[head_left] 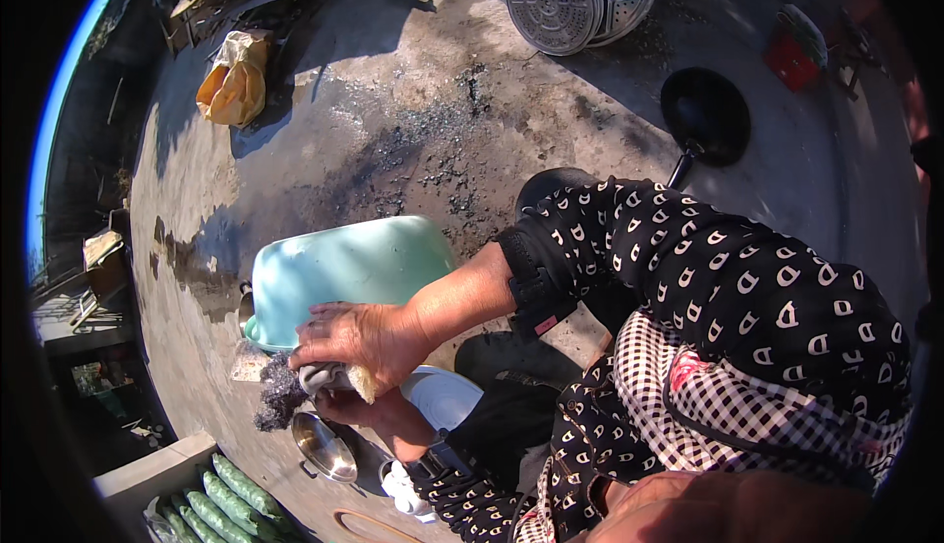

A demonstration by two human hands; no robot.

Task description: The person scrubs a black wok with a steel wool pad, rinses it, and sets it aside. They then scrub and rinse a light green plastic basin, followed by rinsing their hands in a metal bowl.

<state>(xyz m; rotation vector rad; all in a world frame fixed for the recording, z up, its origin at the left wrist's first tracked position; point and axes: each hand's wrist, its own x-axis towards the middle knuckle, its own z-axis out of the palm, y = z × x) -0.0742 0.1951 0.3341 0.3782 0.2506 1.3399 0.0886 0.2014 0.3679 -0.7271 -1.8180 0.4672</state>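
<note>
In front of me, both hands come together around a bundle of scrubbing pads. Dark wiry steel wool (280, 392) sticks out at its left end, a grey wad (323, 377) shows in the middle, and a yellowish sponge piece (362, 383) lies at the right. My right hand (364, 338) closes over the bundle from above. From below, my left hand (388, 417) grips it, its fingers partly hidden. Just beyond the hands, a pale green plastic basin (344, 258) stands tipped on its side. Below them lie a shiny metal bowl (324, 448) and a pale blue-white round dish (442, 395).
Wet patches mark the concrete floor (393, 130). Perforated steamer trays (554, 2) stand at the far side, with a black wok (705, 115) to their right. A yellow bag (234, 86) sits far left. Long green vegetables (226, 504) fill a bin at lower left. A red bucket (792, 56) stands far right.
</note>
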